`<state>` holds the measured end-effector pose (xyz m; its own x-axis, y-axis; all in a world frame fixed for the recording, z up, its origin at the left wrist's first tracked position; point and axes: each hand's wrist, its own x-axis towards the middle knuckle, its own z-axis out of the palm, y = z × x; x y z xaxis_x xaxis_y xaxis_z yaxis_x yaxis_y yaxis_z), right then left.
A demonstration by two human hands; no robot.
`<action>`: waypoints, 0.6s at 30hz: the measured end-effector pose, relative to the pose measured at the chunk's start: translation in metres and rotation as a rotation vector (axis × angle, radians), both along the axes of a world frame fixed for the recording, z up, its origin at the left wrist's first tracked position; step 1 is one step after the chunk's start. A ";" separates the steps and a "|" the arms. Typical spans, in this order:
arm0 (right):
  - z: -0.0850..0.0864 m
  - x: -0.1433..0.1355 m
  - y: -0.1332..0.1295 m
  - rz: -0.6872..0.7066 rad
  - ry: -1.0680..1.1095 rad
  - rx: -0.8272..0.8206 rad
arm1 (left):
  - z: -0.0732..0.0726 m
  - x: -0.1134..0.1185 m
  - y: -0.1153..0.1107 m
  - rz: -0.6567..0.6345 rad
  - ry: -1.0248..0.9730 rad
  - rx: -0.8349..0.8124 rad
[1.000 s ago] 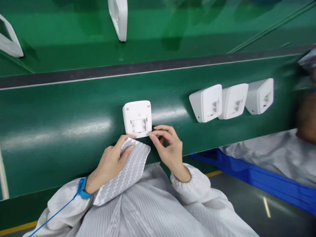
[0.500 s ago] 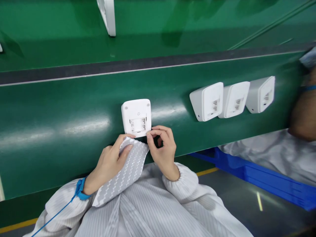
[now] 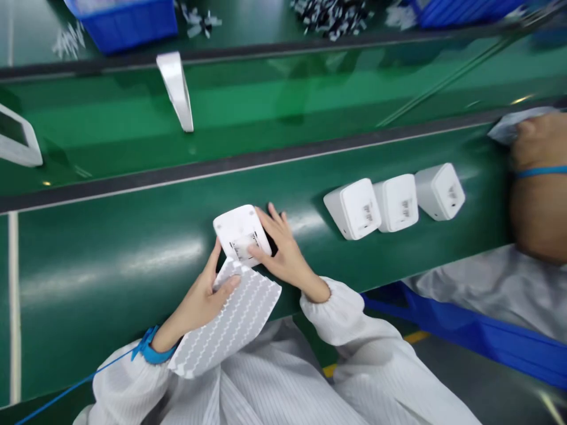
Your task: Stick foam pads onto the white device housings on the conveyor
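Head view: patterned sheet (image 3: 228, 324) before white device (image 3: 236, 225), three units (image 3: 394, 203) rightward.

Wide lane is left open on desk (image 3: 110, 283), between white strip (image 3: 15, 330) and left hand (image 3: 201, 301). White unit (image 3: 237, 224) can be approached from the far side and upper left; bare band is left up to dark rail (image 3: 212, 166). Near side is blocked by left hand and patterned sheet (image 3: 230, 324), right side by right hand (image 3: 286, 251). Gap between right hand and three white housings (image 3: 396, 200) is passable. Housings are bunched; contact between them can't be told. Right end is obstructed by co-worker's hand (image 3: 538, 141). Lower-left corner is crossed by blue cord (image 3: 73, 388).
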<state>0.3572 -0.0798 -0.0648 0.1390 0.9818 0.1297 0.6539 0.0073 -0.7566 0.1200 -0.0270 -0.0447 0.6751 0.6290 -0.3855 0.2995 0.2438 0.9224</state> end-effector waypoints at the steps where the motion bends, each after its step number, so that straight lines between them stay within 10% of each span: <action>1: 0.005 -0.002 0.010 0.098 0.034 -0.006 | 0.000 0.002 0.006 0.004 -0.026 -0.016; 5: 0.027 0.022 0.074 0.200 -0.103 0.064 | 0.000 0.007 0.022 -0.018 -0.067 -0.205; 12: 0.053 0.131 0.233 -0.409 -0.405 -0.076 | 0.002 0.006 0.022 0.023 0.021 -0.152; 18: 0.062 0.155 0.237 -0.327 -0.484 -0.105 | 0.003 -0.003 0.018 0.203 0.117 -0.185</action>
